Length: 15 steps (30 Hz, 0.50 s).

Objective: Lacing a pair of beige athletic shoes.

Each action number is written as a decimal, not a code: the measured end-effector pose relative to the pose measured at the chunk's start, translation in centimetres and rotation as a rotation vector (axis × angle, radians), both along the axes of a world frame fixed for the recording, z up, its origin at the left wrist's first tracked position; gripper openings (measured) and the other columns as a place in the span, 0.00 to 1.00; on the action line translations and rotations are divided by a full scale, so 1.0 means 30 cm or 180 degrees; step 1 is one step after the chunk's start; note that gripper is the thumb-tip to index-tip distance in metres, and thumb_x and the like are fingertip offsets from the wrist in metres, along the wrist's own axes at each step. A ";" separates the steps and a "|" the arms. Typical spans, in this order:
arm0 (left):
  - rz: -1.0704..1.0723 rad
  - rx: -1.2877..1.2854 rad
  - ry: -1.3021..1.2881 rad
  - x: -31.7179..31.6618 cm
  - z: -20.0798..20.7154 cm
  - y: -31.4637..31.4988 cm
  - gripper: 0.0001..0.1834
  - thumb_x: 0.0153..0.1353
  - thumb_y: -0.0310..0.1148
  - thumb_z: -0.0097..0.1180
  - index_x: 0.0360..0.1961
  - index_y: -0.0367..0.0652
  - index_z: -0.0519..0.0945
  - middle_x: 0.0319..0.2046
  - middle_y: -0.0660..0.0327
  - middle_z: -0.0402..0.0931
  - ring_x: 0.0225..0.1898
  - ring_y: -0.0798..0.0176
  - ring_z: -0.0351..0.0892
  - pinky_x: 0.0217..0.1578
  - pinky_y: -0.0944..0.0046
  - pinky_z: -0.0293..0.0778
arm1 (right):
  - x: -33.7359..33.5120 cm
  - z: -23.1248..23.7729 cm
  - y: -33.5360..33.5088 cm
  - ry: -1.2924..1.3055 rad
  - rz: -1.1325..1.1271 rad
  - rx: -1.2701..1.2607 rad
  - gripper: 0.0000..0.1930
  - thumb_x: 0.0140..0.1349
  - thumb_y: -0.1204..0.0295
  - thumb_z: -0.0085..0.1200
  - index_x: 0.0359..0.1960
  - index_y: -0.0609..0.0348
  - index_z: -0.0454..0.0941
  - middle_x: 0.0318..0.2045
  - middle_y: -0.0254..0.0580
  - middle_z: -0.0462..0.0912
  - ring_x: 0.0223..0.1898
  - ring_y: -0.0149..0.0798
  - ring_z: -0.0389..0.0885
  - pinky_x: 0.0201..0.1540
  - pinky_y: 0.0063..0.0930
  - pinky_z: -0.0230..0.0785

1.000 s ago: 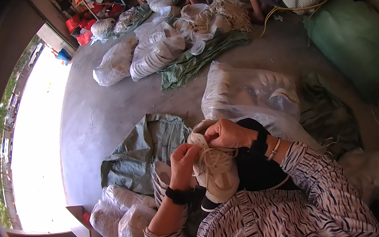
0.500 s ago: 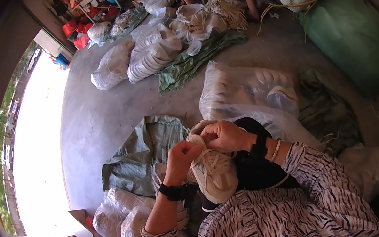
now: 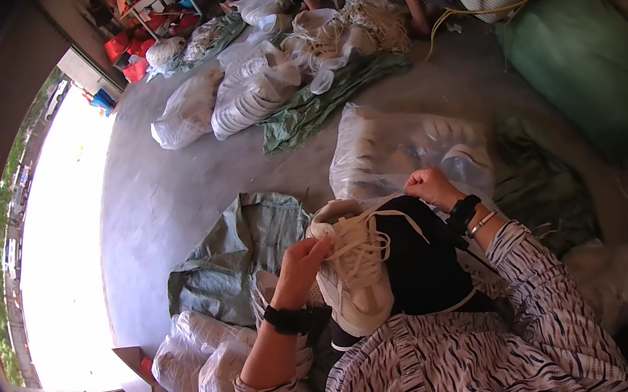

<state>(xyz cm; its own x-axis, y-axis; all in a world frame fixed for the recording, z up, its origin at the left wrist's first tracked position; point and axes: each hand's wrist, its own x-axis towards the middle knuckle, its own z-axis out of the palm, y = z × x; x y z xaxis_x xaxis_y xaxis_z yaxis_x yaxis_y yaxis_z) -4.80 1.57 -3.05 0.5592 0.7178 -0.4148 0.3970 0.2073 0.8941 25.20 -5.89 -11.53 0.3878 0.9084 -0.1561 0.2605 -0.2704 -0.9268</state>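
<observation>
Shoe [image 3: 359, 299], cream-white, is lying along the L edge of the person's black lap [image 3: 427, 272], toe twd. the body and opening away from it. L hand [image 3: 299, 273] has its grip pinched, thumb against index finger, at the L side of the shoe, near the upper eyelets; what exactly is between them, I cannot tell. R hand [image 3: 435, 188] is apart from the shoe, near the far R corner of the lap. Its grip is closed on the lace [image 3: 390, 200], which runs fairly straight from shoe to this hand; another strand hangs loosely over the lap. On the floor [image 3: 141, 181]: green cloth [image 3: 218, 263] beyond L hand, clear bag [image 3: 395, 143] w/ shoes beyond R hand.
</observation>
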 end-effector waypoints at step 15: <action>-0.0082 0.0000 0.0089 -0.132 0.062 0.196 0.17 0.61 0.36 0.49 0.48 0.38 0.76 0.42 0.59 0.77 0.43 0.67 0.76 0.44 0.66 0.72 | -0.340 0.245 -0.029 0.0073 0.1815 0.1265 0.21 0.57 0.79 0.48 0.55 0.59 0.68 0.51 0.44 0.73 0.47 0.39 0.75 0.47 0.30 0.68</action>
<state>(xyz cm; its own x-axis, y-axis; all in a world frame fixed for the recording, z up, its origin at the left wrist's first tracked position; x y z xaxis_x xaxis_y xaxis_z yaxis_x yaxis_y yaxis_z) -8.75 7.46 -1.19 0.5658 0.7033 -0.4304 0.4271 0.1966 0.8826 14.99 -6.75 -4.17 -0.1664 0.9593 0.2283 0.2400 0.2640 -0.9342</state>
